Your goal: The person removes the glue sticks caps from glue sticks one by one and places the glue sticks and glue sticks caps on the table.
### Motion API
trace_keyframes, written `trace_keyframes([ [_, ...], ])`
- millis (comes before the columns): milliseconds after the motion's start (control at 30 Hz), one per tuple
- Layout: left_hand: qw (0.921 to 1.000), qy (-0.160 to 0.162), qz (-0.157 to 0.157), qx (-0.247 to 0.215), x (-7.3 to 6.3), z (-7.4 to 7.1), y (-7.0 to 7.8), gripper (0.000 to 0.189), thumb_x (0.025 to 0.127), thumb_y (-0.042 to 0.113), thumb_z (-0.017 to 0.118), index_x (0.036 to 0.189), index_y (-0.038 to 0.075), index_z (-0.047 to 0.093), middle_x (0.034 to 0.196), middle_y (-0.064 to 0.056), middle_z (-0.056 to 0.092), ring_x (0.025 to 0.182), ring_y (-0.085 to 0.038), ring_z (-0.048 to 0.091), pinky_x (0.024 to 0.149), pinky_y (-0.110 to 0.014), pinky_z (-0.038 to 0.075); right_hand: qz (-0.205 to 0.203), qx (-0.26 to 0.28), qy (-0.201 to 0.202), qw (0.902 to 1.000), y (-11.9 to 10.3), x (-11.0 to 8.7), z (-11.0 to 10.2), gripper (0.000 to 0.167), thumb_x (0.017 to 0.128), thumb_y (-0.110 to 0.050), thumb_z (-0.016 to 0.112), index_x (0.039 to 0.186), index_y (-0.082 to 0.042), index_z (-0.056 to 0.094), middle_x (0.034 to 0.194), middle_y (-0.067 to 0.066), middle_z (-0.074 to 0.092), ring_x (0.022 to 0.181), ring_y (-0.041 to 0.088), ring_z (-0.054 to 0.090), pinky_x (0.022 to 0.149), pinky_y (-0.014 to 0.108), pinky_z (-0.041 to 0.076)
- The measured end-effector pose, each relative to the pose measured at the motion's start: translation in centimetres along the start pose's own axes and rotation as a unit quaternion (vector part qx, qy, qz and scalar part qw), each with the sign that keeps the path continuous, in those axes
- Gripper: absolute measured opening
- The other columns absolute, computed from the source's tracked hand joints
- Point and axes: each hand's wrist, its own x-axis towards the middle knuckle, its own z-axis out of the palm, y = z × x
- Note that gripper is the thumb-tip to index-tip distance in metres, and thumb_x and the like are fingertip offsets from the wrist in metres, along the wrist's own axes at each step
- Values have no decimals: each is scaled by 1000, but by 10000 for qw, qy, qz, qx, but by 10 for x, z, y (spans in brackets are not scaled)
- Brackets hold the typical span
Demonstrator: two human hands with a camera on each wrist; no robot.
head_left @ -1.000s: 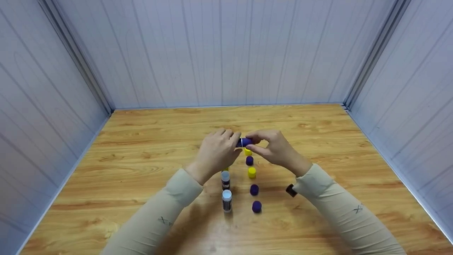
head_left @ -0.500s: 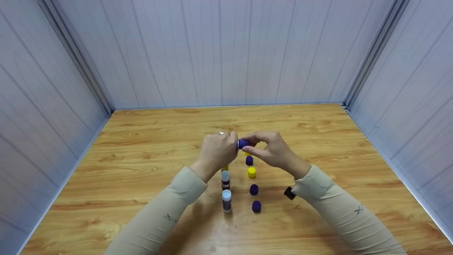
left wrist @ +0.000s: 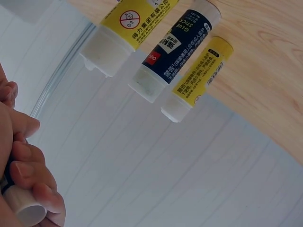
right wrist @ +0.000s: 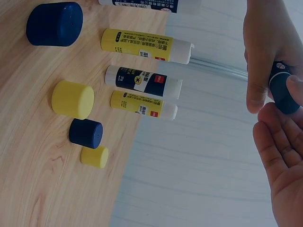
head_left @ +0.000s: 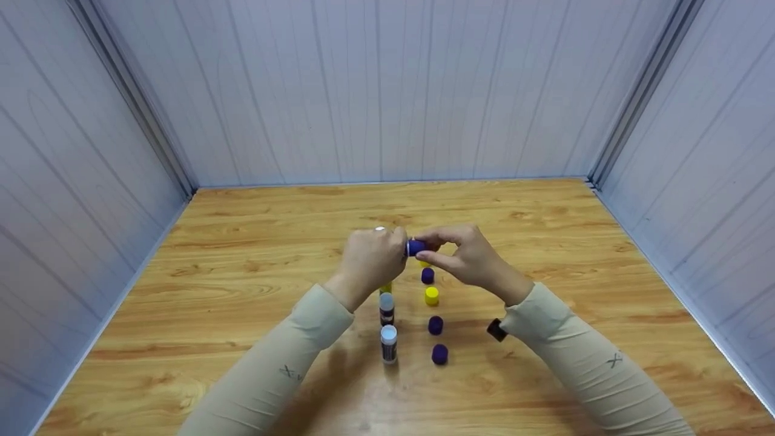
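Near the middle of the head view, my left hand (head_left: 370,257) grips a glue stick (left wrist: 32,215) with its fingers wrapped round the barrel. The stick's white uncapped end shows below those fingers in the left wrist view. My right hand (head_left: 463,257) pinches the dark blue end (head_left: 415,247) of the same stick between thumb and fingers. Most of the barrel is hidden in the left palm. Below the hands stand uncapped glue sticks: a white-topped one (head_left: 389,344) nearest, a dark one (head_left: 387,310) behind it, and yellow (right wrist: 142,46) and dark blue (right wrist: 142,81) ones farther back.
Several loose caps stand in a row right of the sticks, including dark blue caps (head_left: 440,354) and a yellow cap (head_left: 432,296). A small black object (head_left: 497,330) shows beside the right cuff. Pale panels (head_left: 387,91) wall in the wooden table (head_left: 242,242).
My left hand has closed further round the glue stick, and the white end now shows beyond its knuckles. The blue end and the right fingertips have shifted slightly left.
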Motion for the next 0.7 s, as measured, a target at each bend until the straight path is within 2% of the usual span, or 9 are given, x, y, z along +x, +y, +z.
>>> trace_keyframes([
  [367, 9997, -77, -5, -222, 0, -2, -3, 26, 99, 25, 78, 78, 13, 68, 59, 1, 61, 46, -9, 43, 40, -29, 47, 3, -61, -61, 10000, -2, 0, -2, 23, 101, -12, 78, 122, -3, 80, 102, 9, 83, 87, 20, 77, 82, 31, 62],
  [700, 9991, -272, -15, -314, -1, -6, -6, 25, 99, 26, 79, 80, 13, 69, 61, 1, 63, 48, -9, 40, 42, -29, 46, -221, -97, -65, 9997, -4, 3, 0, 22, 100, -9, 78, 121, -2, 80, 101, 9, 83, 84, 20, 77, 79, 27, 61],
])
